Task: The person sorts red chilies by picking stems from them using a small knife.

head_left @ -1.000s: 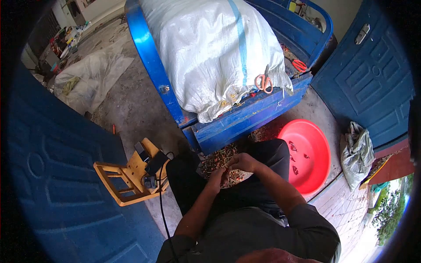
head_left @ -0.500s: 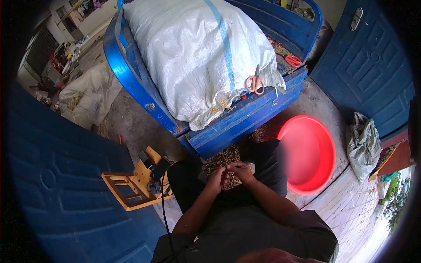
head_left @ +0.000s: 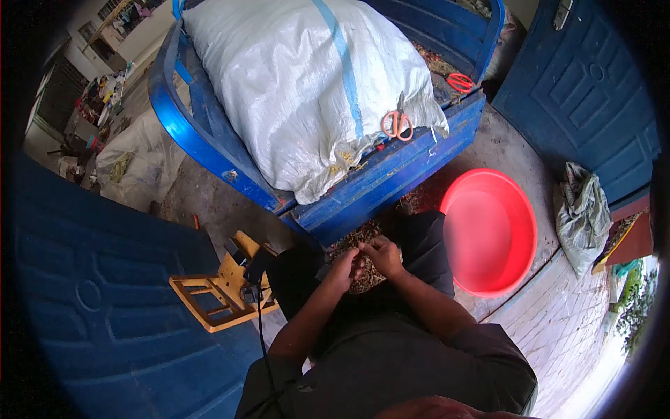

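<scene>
My left hand (head_left: 343,271) and my right hand (head_left: 382,255) meet at the fingertips above my lap, both with fingers closed in a pinch. What they hold is too small to make out. Under and around them lies a heap of dry brownish plant bits (head_left: 366,279), partly hidden by the hands. Ahead, a large white sack (head_left: 286,84) with a blue stripe rests on a blue cart bed (head_left: 391,183). Scissors with pale orange handles (head_left: 397,125) lie at the sack's lower edge, and red-handled scissors (head_left: 460,83) lie farther right on the cart.
A red basin (head_left: 520,244), blurred inside, stands right of my knee. Beyond it a crumpled sack (head_left: 583,216) leans near a blue door (head_left: 586,91). At left are a yellow wooden folding chair (head_left: 209,321) with a dark device and cable, and another blue door (head_left: 105,279).
The camera view has shifted slightly, so the cart, basin and chair sit a little differently in the frame. Both hands stay together over the heap, with the right fingers slightly more curled.
</scene>
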A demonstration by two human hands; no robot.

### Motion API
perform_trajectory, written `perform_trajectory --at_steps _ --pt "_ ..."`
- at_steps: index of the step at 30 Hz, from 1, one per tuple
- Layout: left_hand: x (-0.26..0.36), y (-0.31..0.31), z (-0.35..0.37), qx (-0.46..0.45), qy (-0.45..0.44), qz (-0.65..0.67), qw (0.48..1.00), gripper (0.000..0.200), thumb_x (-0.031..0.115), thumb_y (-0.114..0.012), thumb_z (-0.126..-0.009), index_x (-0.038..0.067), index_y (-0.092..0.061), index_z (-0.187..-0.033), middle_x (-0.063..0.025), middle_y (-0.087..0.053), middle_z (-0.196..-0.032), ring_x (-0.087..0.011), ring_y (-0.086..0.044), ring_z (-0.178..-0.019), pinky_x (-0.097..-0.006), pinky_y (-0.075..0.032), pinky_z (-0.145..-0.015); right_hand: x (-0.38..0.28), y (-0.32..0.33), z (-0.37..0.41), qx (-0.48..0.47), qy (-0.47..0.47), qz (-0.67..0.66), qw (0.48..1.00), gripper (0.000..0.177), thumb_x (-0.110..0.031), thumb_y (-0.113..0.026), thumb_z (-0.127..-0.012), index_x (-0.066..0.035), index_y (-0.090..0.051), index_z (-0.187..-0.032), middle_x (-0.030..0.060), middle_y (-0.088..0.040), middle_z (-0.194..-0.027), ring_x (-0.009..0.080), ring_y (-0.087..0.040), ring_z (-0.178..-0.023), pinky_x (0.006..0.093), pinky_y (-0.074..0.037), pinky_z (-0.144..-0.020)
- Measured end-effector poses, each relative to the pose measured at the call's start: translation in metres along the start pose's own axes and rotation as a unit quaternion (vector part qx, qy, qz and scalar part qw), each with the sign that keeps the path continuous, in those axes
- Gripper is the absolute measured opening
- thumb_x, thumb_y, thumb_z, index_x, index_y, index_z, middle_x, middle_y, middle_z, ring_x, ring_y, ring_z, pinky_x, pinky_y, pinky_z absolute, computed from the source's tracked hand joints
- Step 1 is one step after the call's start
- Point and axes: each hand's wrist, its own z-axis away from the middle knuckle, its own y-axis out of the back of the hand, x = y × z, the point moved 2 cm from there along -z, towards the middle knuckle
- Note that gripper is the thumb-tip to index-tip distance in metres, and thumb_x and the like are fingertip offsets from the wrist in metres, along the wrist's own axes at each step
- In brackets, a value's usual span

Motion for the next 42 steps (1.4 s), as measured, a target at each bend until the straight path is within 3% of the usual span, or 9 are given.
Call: perform_trajectory --at_steps 3,10,26,29,31,35,37,40,42 --pt "0.004 -0.011 0.002 0.002 -0.024 0.004 1.0 0.026 0.036 -0.049 -0.1 0.013 -0.054 -0.089 -0.0013 -0.056 -0.068 -0.0112 -0.047 -0.047 -0.0257 -0.033 -0.04 -0.023 0.009 0.003 0.079 0.113 0.057 0.989 0.028 -0.024 -0.076 -0.084 -0.001 -0.065 -0.073 0.0162 -0.057 -0.073 0.0334 -0.058 -0.068 0.0438 -0.046 -0.061" --pt "0.026 -0.035 0.01 -0.006 -0.058 -0.024 0.998 0.027 0.035 -0.05 -0.1 0.013 -0.056 -0.086 -0.0004 -0.055 -0.066 -0.0102 -0.047 -0.046 -0.0244 -0.033 -0.04 -0.059 0.029 0.0 0.11 0.206 0.135 0.963 0.017 -0.018 -0.076 -0.083 -0.003 -0.068 -0.079 0.0125 -0.061 -0.079 0.0331 -0.063 -0.071 0.0414 -0.049 -0.061" --pt "0.023 -0.047 0.024 -0.017 -0.076 0.036 0.996 0.023 0.033 -0.05 -0.101 0.012 -0.056 -0.094 0.004 -0.045 -0.067 -0.0089 -0.041 -0.052 -0.0252 -0.03 -0.045 -0.046 0.024 -0.015 0.025 0.01 -0.112 0.993 0.028 -0.022 -0.07 -0.091 0.002 -0.066 -0.078 0.011 -0.064 -0.077 0.0174 -0.062 -0.073 0.0352 -0.049 -0.068" --pt "0.023 -0.049 0.023 -0.008 -0.091 0.033 0.995 0.023 0.033 -0.048 -0.101 0.014 -0.053 -0.09 0.0049 -0.041 -0.065 -0.008 -0.035 -0.05 -0.0251 -0.027 -0.044 -0.044 0.019 -0.015 0.036 0.025 -0.094 0.995 0.026 -0.021 -0.07 -0.091 0.001 -0.066 -0.077 0.0091 -0.063 -0.076 0.0167 -0.062 -0.071 0.0343 -0.048 -0.067" --pt "0.022 -0.045 0.017 -0.013 -0.089 0.031 0.995 0.023 0.034 -0.048 -0.101 0.013 -0.055 -0.094 0.0054 -0.041 -0.064 -0.0077 -0.034 -0.049 -0.0249 -0.026 -0.044 -0.065 0.026 -0.01 0.137 0.159 0.114 0.971 0.026 -0.021 -0.071 -0.09 0.002 -0.066 -0.077 0.0082 -0.063 -0.076 0.0167 -0.061 -0.07 0.0348 -0.048 -0.065" --pt "0.026 -0.05 0.011 -0.008 -0.089 0.022 0.996 0.026 0.033 -0.047 -0.101 0.011 -0.06 -0.101 0.0069 -0.038 -0.061 -0.0067 -0.032 -0.047 -0.0243 -0.025 -0.042 -0.062 0.027 -0.021 0.177 0.205 0.134 0.953 0.03 -0.025 -0.068 -0.095 -0.001 -0.064 -0.075 0.0015 -0.059 -0.072 0.0126 -0.055 -0.063 0.0326 -0.045 -0.06" --pt "0.033 -0.053 0.008 -0.026 -0.101 0.017 0.994 0.026 0.032 -0.047 -0.1 0.01 -0.061 -0.101 0.0071 -0.038 -0.061 -0.0065 -0.032 -0.046 -0.0243 -0.025 -0.042 -0.043 0.026 -0.036 0.049 -0.043 -0.109 0.992 0.029 -0.026 -0.068 -0.094 -0.004 -0.065 -0.076 -0.0006 -0.058 -0.071 0.0111 -0.054 -0.061 0.0289 -0.044 -0.058" --pt "0.036 -0.053 0.02 -0.039 -0.127 0.003 0.991 0.027 0.029 -0.047 -0.099 0.007 -0.062 -0.1 0.0073 -0.037 -0.06 -0.0065 -0.033 -0.046 -0.0242 -0.025 -0.042 -0.032 0.036 -0.048 0.065 -0.143 -0.296 0.942 0.029 -0.029 -0.069 -0.094 -0.006 -0.065 -0.076 -0.0021 -0.058 -0.07 0.0081 -0.051 -0.058 0.0251 -0.043 -0.056" --pt "0.03 -0.039 0.025 -0.028 -0.126 -0.019 0.992 0.028 0.028 -0.045 -0.1 0.006 -0.061 -0.101 0.0069 -0.038 -0.06 -0.0072 -0.033 -0.046 -0.0253 -0.026 -0.042 -0.015 0.048 -0.053 0.059 -0.126 -0.229 0.963 0.025 -0.026 -0.069 -0.093 -0.002 -0.068 -0.086 -0.0004 -0.061 -0.073 0.0079 -0.057 -0.064 0.0243 -0.046 -0.059"
